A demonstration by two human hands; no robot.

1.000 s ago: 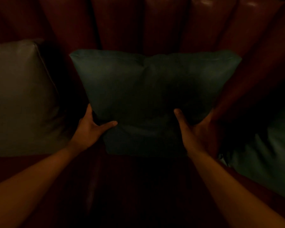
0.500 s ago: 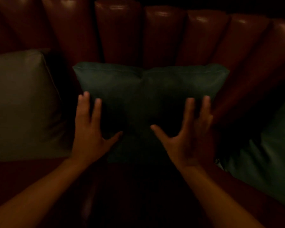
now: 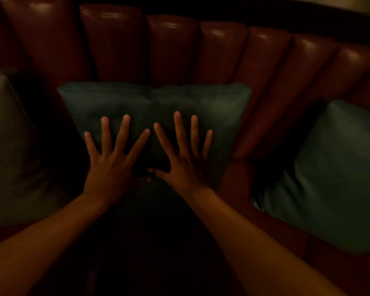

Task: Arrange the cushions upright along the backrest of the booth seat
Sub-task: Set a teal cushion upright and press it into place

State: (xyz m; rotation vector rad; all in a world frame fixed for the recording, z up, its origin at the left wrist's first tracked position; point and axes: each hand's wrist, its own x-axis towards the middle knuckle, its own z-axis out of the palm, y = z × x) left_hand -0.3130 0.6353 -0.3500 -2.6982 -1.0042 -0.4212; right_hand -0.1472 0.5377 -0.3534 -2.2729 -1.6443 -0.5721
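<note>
1. Along the back, the red padded backrest [image 3: 173, 48] spans the whole view in upright ribs.
2. The middle cushion [image 3: 220, 105], dark green, stands upright against it.
3. A grey-green cushion [image 3: 11, 146] stands at left; another green cushion [image 3: 329, 178] leans at right.
4. The left hand [image 3: 111, 165] and right hand [image 3: 184, 165] press flat on the middle cushion's face, fingers spread, gripping nothing.

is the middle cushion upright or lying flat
Upright: the dark green cushion stands against the backrest, both hands flat on it.
</note>
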